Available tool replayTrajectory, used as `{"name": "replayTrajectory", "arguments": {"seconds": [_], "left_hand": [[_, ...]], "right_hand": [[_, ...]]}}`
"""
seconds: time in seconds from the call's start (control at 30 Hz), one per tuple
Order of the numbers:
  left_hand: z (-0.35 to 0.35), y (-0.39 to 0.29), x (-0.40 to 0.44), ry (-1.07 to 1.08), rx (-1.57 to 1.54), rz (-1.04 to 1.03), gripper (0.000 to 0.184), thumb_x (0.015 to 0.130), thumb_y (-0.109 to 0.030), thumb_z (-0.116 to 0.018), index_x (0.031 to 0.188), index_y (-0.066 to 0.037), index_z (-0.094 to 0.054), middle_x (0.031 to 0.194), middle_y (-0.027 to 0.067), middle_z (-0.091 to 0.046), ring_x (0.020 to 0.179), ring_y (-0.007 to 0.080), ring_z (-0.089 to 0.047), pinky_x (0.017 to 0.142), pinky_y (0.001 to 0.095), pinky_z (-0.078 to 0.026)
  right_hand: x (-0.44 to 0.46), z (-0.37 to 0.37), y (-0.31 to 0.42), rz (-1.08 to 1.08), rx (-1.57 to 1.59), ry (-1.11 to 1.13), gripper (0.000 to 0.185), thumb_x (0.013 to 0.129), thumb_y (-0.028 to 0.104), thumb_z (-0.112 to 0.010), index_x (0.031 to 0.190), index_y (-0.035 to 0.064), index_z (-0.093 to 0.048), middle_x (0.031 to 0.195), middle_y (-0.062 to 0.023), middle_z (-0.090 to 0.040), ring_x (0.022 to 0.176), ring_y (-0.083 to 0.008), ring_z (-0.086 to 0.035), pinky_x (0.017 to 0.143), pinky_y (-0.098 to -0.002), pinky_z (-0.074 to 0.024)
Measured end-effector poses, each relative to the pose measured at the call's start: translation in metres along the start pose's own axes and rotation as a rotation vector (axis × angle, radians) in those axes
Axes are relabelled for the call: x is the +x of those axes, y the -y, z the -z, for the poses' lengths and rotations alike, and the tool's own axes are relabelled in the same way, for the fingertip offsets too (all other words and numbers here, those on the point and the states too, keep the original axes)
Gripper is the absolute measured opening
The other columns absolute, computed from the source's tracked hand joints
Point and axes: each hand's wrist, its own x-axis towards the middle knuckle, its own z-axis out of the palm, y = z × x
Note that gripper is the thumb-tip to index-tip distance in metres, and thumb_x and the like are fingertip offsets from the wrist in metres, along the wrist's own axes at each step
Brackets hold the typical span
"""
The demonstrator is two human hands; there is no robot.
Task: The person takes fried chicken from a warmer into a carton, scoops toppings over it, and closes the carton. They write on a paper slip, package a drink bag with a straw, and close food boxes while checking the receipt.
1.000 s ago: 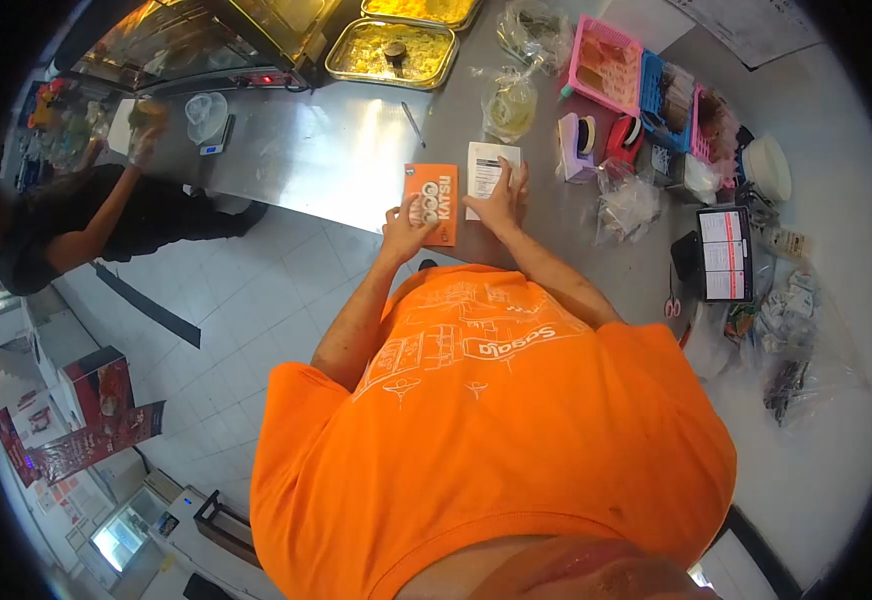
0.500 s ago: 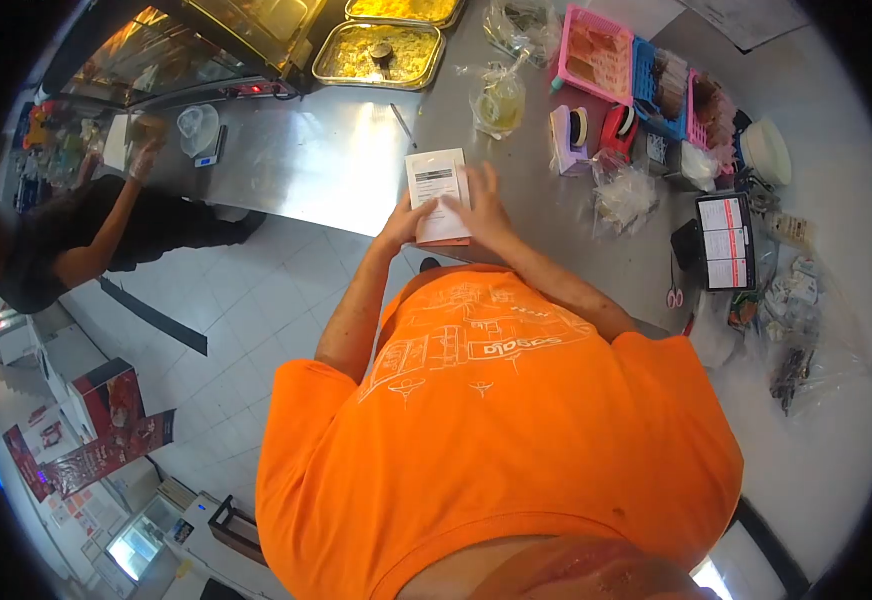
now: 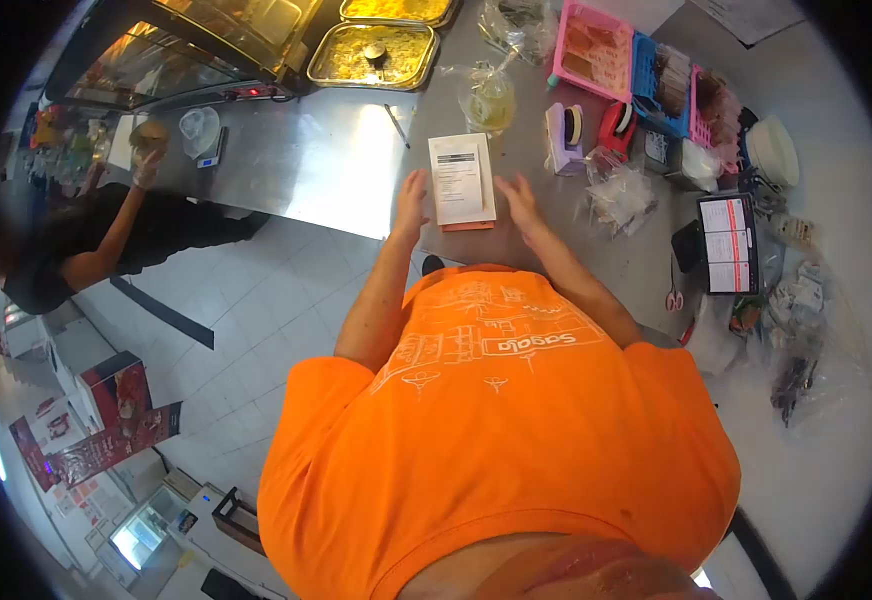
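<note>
White printed papers (image 3: 463,180) lie on top of an orange card (image 3: 468,226), which shows only as a strip at their lower edge, near the counter's front edge. Just left of the papers is my left hand (image 3: 411,203), fingers extended and holding nothing. My right hand (image 3: 521,205) is on the other side, its fingers apart and nothing in it. Small gaps separate both hands from the papers. Above the papers stands a clear plastic bag (image 3: 487,100) with yellowish contents.
Food trays (image 3: 373,56) and a pen (image 3: 397,126) are on the counter (image 3: 326,150). To the right are baskets (image 3: 593,52), tape dispensers (image 3: 566,138), plastic packets (image 3: 619,198), scissors (image 3: 674,290) and a tablet (image 3: 727,244). A co-worker (image 3: 86,240) stands at far left, by a scale (image 3: 213,150).
The white papers went from beside the orange card to on top of it, and the stack now sits slightly farther right. Both hands have let go and moved apart to either side.
</note>
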Motion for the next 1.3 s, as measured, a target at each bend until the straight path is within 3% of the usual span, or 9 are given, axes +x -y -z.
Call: {"name": "replayTrajectory", "arguments": {"seconds": [0.27, 0.37, 0.47, 0.53, 0.7, 0.83, 0.93, 1.03, 1.3], "left_hand": [[0.072, 0.072, -0.052, -0.447, -0.127, -0.035, 0.047, 0.098, -0.039, -0.062, 0.134, -0.012, -0.049, 0.126, 0.0059, -0.056, 0.110, 0.0197, -0.055, 0.080, 0.0391, -0.049], [0.061, 0.072, -0.069, -0.550, -0.160, -0.091, 0.067, 0.094, -0.038, -0.067, 0.149, -0.013, -0.036, 0.142, 0.0117, -0.048, 0.128, 0.0267, -0.049, 0.099, 0.0507, -0.044], [0.046, 0.052, -0.077, -1.109, 0.928, -0.477, 0.092, 0.092, -0.042, -0.069, 0.160, -0.013, -0.015, 0.161, 0.0200, -0.022, 0.150, 0.0372, -0.022, 0.114, 0.0679, -0.018], [0.046, 0.006, -0.089, -1.082, 1.015, -0.852, 0.105, 0.089, -0.050, -0.069, 0.162, -0.013, -0.003, 0.166, 0.0231, 0.004, 0.154, 0.0415, 0.009, 0.111, 0.0743, 0.008], [0.057, -0.102, -0.099, -1.303, 0.727, -0.698, 0.113, 0.087, -0.058, -0.068, 0.161, -0.007, 0.001, 0.165, 0.0259, 0.009, 0.153, 0.0444, 0.013, 0.109, 0.0751, 0.010], [0.067, -0.112, -0.089, -0.946, 0.549, -1.065, 0.091, 0.095, -0.038, -0.066, 0.159, -0.007, -0.009, 0.161, 0.0244, -0.012, 0.152, 0.0372, -0.012, 0.118, 0.0629, -0.013], [0.102, -0.102, -0.058, -0.676, -0.453, -0.478, 0.052, 0.099, -0.027, -0.061, 0.143, -0.010, -0.038, 0.129, 0.0113, -0.055, 0.121, 0.0282, -0.056, 0.097, 0.0483, -0.046], [0.153, -0.081, -0.015, -0.650, -0.546, -0.356, 0.032, 0.100, -0.031, -0.058, 0.124, -0.011, -0.051, 0.122, 0.0071, -0.060, 0.112, 0.0238, -0.060, 0.088, 0.0428, -0.050], [0.301, -0.115, 0.087, -0.639, -0.715, -0.261, 0.067, 0.093, -0.059, -0.059, 0.136, -0.008, -0.050, 0.139, 0.0081, -0.047, 0.127, 0.0265, -0.047, 0.101, 0.0492, -0.041]], "right_hand": [[-0.027, 0.094, -0.044, -0.146, -0.014, 0.093, 0.046, 0.093, 0.042, -0.068, 0.128, 0.0128, -0.060, 0.119, -0.0050, -0.064, 0.097, -0.0152, -0.063, 0.077, -0.0301, -0.0504], [-0.031, 0.108, -0.049, -0.079, -0.103, 0.134, 0.037, 0.095, 0.036, -0.068, 0.122, 0.0113, -0.064, 0.108, -0.0014, -0.068, 0.087, -0.0128, -0.065, 0.071, -0.0273, -0.0493], [-0.028, 0.113, -0.048, 0.126, -0.225, 0.164, 0.033, 0.095, 0.030, -0.068, 0.119, 0.0084, -0.066, 0.102, -0.0032, -0.070, 0.087, -0.0134, -0.066, 0.073, -0.0286, -0.0503], [-0.021, 0.111, -0.038, 0.258, -0.294, 0.153, 0.031, 0.094, 0.028, -0.069, 0.115, 0.0058, -0.067, 0.097, -0.0059, -0.073, 0.087, -0.0141, -0.067, 0.077, -0.0299, -0.0517], [-0.017, 0.087, 0.009, 0.227, -0.260, 0.138, 0.028, 0.092, 0.023, -0.070, 0.114, 0.0047, -0.068, 0.101, -0.0085, -0.073, 0.093, -0.0168, -0.067, 0.083, -0.0323, -0.0520], [-0.011, 0.072, 0.021, 0.415, -0.201, 0.018, 0.025, 0.093, 0.021, -0.070, 0.112, 0.0046, -0.069, 0.099, -0.0087, -0.073, 0.092, -0.0159, -0.067, 0.082, -0.0307, -0.0520], [-0.006, 0.058, 0.020, 0.487, -0.136, -0.042, 0.020, 0.097, 0.018, -0.067, 0.111, 0.0028, -0.068, 0.096, -0.0059, -0.070, 0.082, -0.0115, -0.066, 0.075, -0.0272, -0.0527], [-0.005, 0.045, 0.023, 0.424, 0.014, -0.059, 0.016, 0.099, 0.015, -0.064, 0.107, 0.0026, -0.068, 0.092, -0.0039, -0.069, 0.082, -0.0111, -0.065, 0.074, -0.0259, -0.0511], [-0.002, -0.040, 0.095, 0.484, 0.156, -0.278, 0.013, 0.099, 0.011, -0.060, 0.106, 0.0017, -0.067, 0.086, -0.0029, -0.068, 0.077, -0.0092, -0.062, 0.066, -0.0233, -0.0463]]}}
